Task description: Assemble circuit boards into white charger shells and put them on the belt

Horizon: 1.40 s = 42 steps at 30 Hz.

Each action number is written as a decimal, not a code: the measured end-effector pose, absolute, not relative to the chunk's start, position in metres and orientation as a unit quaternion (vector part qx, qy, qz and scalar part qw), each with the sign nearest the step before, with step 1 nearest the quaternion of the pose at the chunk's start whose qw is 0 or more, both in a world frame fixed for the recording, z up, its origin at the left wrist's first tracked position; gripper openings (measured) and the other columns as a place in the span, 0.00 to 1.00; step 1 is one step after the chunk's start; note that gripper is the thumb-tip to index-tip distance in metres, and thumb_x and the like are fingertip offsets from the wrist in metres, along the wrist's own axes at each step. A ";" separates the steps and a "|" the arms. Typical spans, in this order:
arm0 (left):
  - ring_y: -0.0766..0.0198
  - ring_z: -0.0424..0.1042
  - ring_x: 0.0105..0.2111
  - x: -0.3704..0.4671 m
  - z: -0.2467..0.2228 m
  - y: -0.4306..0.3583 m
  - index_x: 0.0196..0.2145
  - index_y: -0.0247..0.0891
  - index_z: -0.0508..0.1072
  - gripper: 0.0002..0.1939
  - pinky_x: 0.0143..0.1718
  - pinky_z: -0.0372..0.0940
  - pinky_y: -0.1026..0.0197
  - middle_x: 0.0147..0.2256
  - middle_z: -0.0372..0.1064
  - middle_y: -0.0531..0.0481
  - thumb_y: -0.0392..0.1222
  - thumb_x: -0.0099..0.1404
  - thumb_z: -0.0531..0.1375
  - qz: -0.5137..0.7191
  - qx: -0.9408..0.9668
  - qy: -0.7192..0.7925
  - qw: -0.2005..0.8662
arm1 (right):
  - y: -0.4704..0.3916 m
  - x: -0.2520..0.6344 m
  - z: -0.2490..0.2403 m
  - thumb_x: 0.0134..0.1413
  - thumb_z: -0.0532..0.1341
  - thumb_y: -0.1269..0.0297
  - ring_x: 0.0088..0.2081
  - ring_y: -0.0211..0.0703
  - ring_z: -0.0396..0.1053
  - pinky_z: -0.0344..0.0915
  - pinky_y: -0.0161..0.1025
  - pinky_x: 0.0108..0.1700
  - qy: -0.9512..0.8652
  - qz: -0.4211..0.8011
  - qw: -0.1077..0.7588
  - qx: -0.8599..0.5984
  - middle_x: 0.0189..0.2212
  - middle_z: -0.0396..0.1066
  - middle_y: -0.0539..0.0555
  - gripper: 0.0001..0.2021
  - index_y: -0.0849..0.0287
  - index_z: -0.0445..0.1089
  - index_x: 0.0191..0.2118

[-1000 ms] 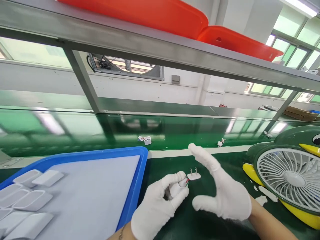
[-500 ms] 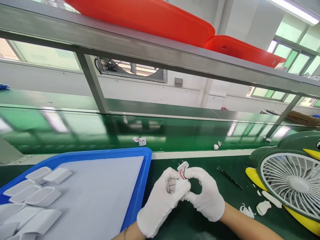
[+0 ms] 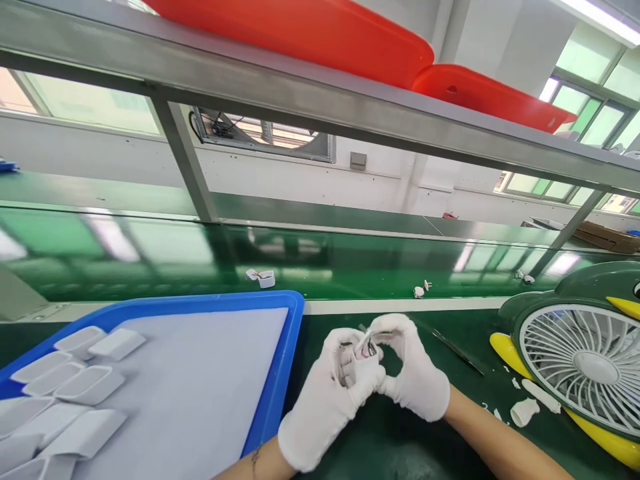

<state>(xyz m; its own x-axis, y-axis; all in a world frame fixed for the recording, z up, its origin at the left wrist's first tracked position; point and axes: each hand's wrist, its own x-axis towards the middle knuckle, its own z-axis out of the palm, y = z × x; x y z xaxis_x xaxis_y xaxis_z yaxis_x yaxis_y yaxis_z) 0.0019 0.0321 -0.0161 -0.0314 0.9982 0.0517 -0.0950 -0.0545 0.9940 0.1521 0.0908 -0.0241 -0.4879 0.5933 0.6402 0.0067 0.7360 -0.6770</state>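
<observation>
- Behind everything, we have a glossy green belt-like surface [image 3: 340, 267] running across the middle of the frame, under a grey metal shelf edge [image 3: 310, 110].
- Lower centre, here's our focus: a small white plastic housing [image 3: 365, 367], open end toward the top of the frame, red and black wires [image 3: 369, 349] showing at its mouth.
- Our white-gloved left hand [image 3: 325, 400] is clamped on that housing from the left, thumb across the near face.
- Our white-gloved right hand [image 3: 413, 373] comes in from the right, fingers curled, tips at the mouth and lower side; we can't tell how firmly they pinch.
- So the key relation: housing between both hands, touching both, more deeply seated in the left. Fingers hide too much for us to call its long axis.
- Just right of the right hand, slim dark metal tweezers [image 3: 457, 351] lie slanted on the dark green tabletop [image 3: 420, 447], apart from it.
</observation>
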 end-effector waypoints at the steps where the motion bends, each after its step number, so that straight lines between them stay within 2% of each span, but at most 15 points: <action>1: 0.70 0.70 0.23 0.002 -0.021 0.032 0.46 0.45 0.57 0.24 0.23 0.64 0.68 0.35 0.72 0.54 0.37 0.56 0.64 0.569 0.493 0.459 0.473 | 0.095 0.153 -0.025 0.47 0.68 0.65 0.52 0.48 0.64 0.69 0.46 0.50 -0.804 0.312 0.473 -0.179 0.51 0.57 0.59 0.32 0.52 0.52 0.55; 3: 0.65 0.74 0.34 0.001 -0.031 0.033 0.52 0.47 0.54 0.30 0.33 0.69 0.63 0.43 0.73 0.49 0.35 0.56 0.64 0.607 0.529 0.439 0.399 | 0.099 0.156 -0.024 0.46 0.69 0.65 0.58 0.52 0.58 0.67 0.49 0.53 -0.818 0.294 0.460 -0.181 0.57 0.51 0.62 0.39 0.50 0.46 0.60; 6: 0.62 0.73 0.42 -0.002 -0.042 0.036 0.54 0.48 0.59 0.26 0.43 0.69 0.58 0.47 0.71 0.47 0.32 0.61 0.59 0.622 0.587 0.412 0.314 | 0.098 0.161 -0.022 0.51 0.62 0.71 0.60 0.52 0.56 0.64 0.52 0.56 -0.834 0.274 0.435 -0.199 0.59 0.51 0.61 0.35 0.50 0.44 0.61; 10: 0.67 0.68 0.28 -0.009 -0.032 0.038 0.49 0.45 0.69 0.19 0.33 0.69 0.62 0.34 0.72 0.52 0.32 0.60 0.58 0.578 0.635 0.418 0.296 | 0.098 0.168 -0.018 0.51 0.55 0.78 0.54 0.48 0.62 0.65 0.52 0.55 -0.866 0.222 0.379 -0.240 0.59 0.54 0.61 0.34 0.51 0.45 0.62; 13: 0.70 0.64 0.21 -0.014 -0.011 0.040 0.31 0.39 0.73 0.03 0.24 0.64 0.66 0.23 0.68 0.55 0.40 0.59 0.63 0.536 0.569 0.484 0.394 | 0.120 0.176 -0.013 0.53 0.55 0.76 0.62 0.51 0.54 0.60 0.54 0.58 -0.881 0.153 0.342 -0.290 0.63 0.48 0.62 0.34 0.53 0.43 0.63; 15: 0.72 0.62 0.15 -0.017 0.000 0.044 0.23 0.38 0.65 0.15 0.16 0.58 0.68 0.21 0.68 0.56 0.50 0.59 0.63 0.520 0.478 0.508 0.493 | 0.147 0.182 -0.007 0.56 0.55 0.74 0.65 0.51 0.47 0.56 0.53 0.61 -0.875 0.124 0.277 -0.378 0.66 0.42 0.61 0.30 0.55 0.47 0.63; 17: 0.73 0.61 0.11 -0.020 0.006 0.051 0.23 0.39 0.60 0.21 0.10 0.52 0.69 0.23 0.71 0.54 0.57 0.58 0.61 0.527 0.408 0.513 0.541 | 0.179 0.187 -0.002 0.59 0.53 0.72 0.63 0.50 0.52 0.56 0.50 0.61 -0.852 0.125 0.190 -0.471 0.65 0.47 0.60 0.23 0.56 0.55 0.60; 19: 0.73 0.61 0.09 -0.023 0.009 0.059 0.24 0.40 0.58 0.22 0.09 0.48 0.70 0.22 0.71 0.54 0.60 0.59 0.58 0.545 0.379 0.514 0.544 | 0.210 0.190 0.001 0.62 0.52 0.70 0.55 0.50 0.63 0.61 0.50 0.57 -0.840 0.142 0.135 -0.506 0.57 0.60 0.61 0.16 0.59 0.64 0.54; 21: 0.74 0.58 0.08 -0.025 0.010 0.068 0.26 0.40 0.58 0.22 0.10 0.46 0.70 0.19 0.69 0.56 0.61 0.59 0.57 0.558 0.351 0.518 0.544 | 0.234 0.189 0.000 0.63 0.54 0.67 0.48 0.48 0.69 0.66 0.49 0.51 -0.836 0.162 0.086 -0.517 0.49 0.68 0.59 0.11 0.60 0.68 0.49; 24: 0.75 0.55 0.06 -0.029 0.010 0.081 0.30 0.40 0.59 0.22 0.10 0.45 0.70 0.18 0.68 0.57 0.62 0.60 0.55 0.574 0.323 0.527 0.537 | 0.255 0.180 -0.007 0.63 0.57 0.62 0.42 0.44 0.70 0.70 0.46 0.44 -0.830 0.182 0.017 -0.528 0.46 0.69 0.57 0.12 0.61 0.67 0.49; 28: 0.77 0.54 0.08 -0.033 0.006 0.104 0.28 0.38 0.59 0.22 0.12 0.50 0.69 0.21 0.69 0.55 0.61 0.64 0.52 0.579 0.329 0.543 0.511 | 0.264 0.164 -0.021 0.63 0.58 0.60 0.40 0.42 0.71 0.71 0.43 0.41 -0.818 0.185 -0.035 -0.543 0.45 0.69 0.56 0.13 0.61 0.67 0.50; 31: 0.74 0.61 0.14 -0.032 -0.002 0.135 0.31 0.35 0.65 0.19 0.17 0.59 0.68 0.26 0.69 0.53 0.55 0.68 0.53 0.559 0.365 0.566 0.484 | 0.264 0.156 -0.029 0.63 0.58 0.60 0.40 0.42 0.71 0.71 0.43 0.41 -0.813 0.172 -0.045 -0.554 0.44 0.70 0.56 0.12 0.61 0.68 0.48; 34: 0.67 0.72 0.28 -0.029 -0.009 0.177 0.42 0.34 0.70 0.12 0.29 0.69 0.62 0.36 0.71 0.50 0.46 0.68 0.57 0.529 0.417 0.598 0.434 | 0.261 0.153 -0.027 0.62 0.59 0.60 0.38 0.41 0.71 0.70 0.43 0.41 -0.818 0.145 -0.032 -0.556 0.40 0.71 0.54 0.11 0.62 0.69 0.43; 38: 0.58 0.72 0.42 -0.035 -0.011 0.228 0.49 0.36 0.69 0.14 0.42 0.71 0.52 0.47 0.69 0.44 0.43 0.67 0.58 0.479 0.467 0.657 0.349 | 0.256 0.164 -0.006 0.62 0.56 0.66 0.35 0.41 0.70 0.66 0.41 0.39 -0.836 0.112 0.043 -0.535 0.35 0.73 0.54 0.08 0.60 0.72 0.37; 42: 0.57 0.72 0.45 -0.052 -0.012 0.248 0.49 0.38 0.70 0.14 0.44 0.69 0.50 0.49 0.69 0.45 0.43 0.67 0.59 0.380 0.492 0.732 0.278 | 0.252 0.184 0.024 0.64 0.48 0.65 0.40 0.42 0.70 0.65 0.40 0.42 -0.835 0.080 0.188 -0.512 0.46 0.70 0.56 0.17 0.54 0.67 0.53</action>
<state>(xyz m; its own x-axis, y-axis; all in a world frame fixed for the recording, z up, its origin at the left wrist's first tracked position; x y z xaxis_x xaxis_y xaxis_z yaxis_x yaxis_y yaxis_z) -0.0525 0.2482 -0.0123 -0.3622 0.9315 -0.0334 0.5086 0.2276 0.8304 0.1835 0.2525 0.0237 -0.4058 0.8839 0.2326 0.8240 0.4639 -0.3254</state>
